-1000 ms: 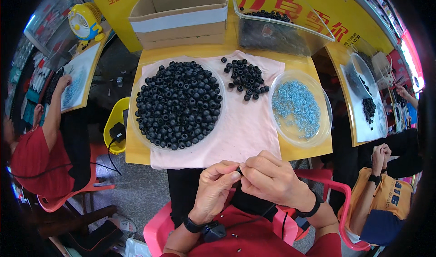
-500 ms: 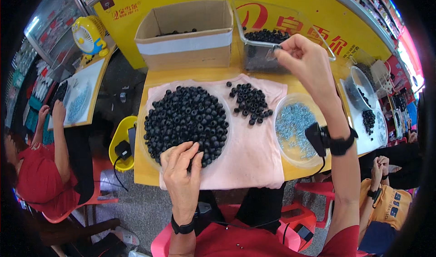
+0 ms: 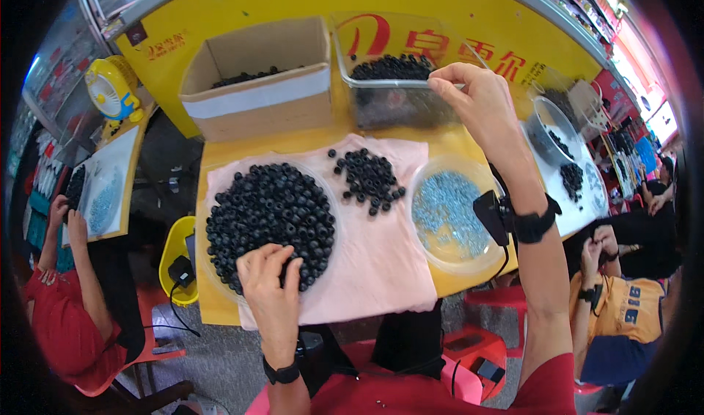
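Note:
A heap of black, hollow bead-like pieces [image 3: 268, 210] fills a shallow round clear tray [image 3: 336, 248] on a pale pink cloth. My left hand [image 3: 270, 287] rests at the heap's near edge, fingers bent and thumb apart, touching the beads. Beyond, my right hand [image 3: 477, 103] is raised at the right rim of a clear plastic bin [image 3: 381, 107] containing more black beads. Its thumb and index finger point left, slightly apart, and no piece shows between them. A smaller group of beads [image 3: 367, 179] lies loose on the cloth [image 3: 374, 268] between the hands.
A round clear tub [image 3: 490, 257] of small pale-blue pieces stands right of the cloth. Behind the tray is an open cardboard box [image 3: 257, 111] with black pieces. A yellow bucket [image 3: 174, 257] is left of the table. People sit at side tables left and right; a yellow fan [image 3: 114, 89] stands far left.
The view has shifted, moving the whole scene left and slightly down. The black bead that was between my right fingertips no longer shows. My left hand stays at the heap's near edge.

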The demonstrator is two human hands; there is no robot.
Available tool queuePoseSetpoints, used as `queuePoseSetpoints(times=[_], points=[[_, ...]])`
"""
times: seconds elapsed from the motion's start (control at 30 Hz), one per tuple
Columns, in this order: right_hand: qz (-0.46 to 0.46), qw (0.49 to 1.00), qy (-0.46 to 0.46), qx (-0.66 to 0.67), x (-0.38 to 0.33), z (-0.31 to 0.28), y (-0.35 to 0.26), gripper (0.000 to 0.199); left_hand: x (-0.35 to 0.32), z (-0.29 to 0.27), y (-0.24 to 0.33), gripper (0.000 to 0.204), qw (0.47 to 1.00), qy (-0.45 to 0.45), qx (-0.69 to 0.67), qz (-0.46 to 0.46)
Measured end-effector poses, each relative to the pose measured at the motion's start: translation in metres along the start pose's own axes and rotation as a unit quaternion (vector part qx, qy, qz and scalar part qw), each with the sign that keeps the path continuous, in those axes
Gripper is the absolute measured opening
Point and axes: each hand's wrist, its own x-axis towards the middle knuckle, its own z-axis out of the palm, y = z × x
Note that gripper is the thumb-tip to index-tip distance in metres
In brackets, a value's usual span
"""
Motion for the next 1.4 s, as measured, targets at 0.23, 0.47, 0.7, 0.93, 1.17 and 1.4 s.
queuePoseSetpoints(times=[0.23, 0.47, 0.7, 0.93, 1.17, 1.4], points=[[-0.052, 0.987, -0.150, 0.008, -0.099, -0.023, 0.016, 0.012, -0.005, -0.009, 0.004, 0.017, 1.000, 0.021, 0.019, 0.010], [-0.027, 0.983, -0.179, -0.010, -0.166, -0.007, 0.060, 0.007, -0.040, -0.014, 0.033, 0.021, 0.965, 0.006, -0.253, -0.066], [-0.064, 0.986, -0.152, -0.008, -0.180, 0.008, 0.063, 0.005, -0.080, 0.009, 0.039, 0.023, 0.817, -0.113, -0.533, -0.190], [-0.062, 0.982, -0.179, 0.008, -0.175, 0.015, 0.065, 0.006, -0.088, 0.021, 0.036, 0.026, 0.771, -0.156, -0.577, -0.217], [-0.012, 0.984, -0.147, 0.104, -0.176, -0.002, 0.053, 0.009, -0.089, 0.024, 0.032, 0.023, 0.634, -0.157, -0.699, -0.291], [0.010, 0.956, -0.174, 0.238, -0.201, -0.017, -0.003, 0.016, -0.089, 0.018, 0.031, 0.026, 0.575, -0.159, -0.743, -0.304]])
